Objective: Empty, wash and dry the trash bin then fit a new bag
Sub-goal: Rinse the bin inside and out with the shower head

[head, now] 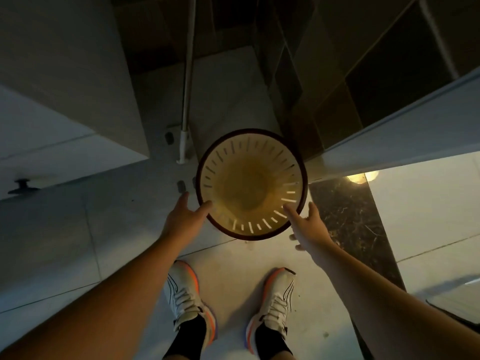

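On the pale tiled floor stands the round beige slotted plastic trash bin, bagless. The left hand and right hand, fingers spread, reach its dark rim; grasping opposite sides should lift it level.

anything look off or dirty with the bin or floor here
The bin stands upright on the floor tiles with no bag in it, and its inside bottom shows a brownish stain. Nothing is spilled around it. The left hand and right hand touch its rim on either side.
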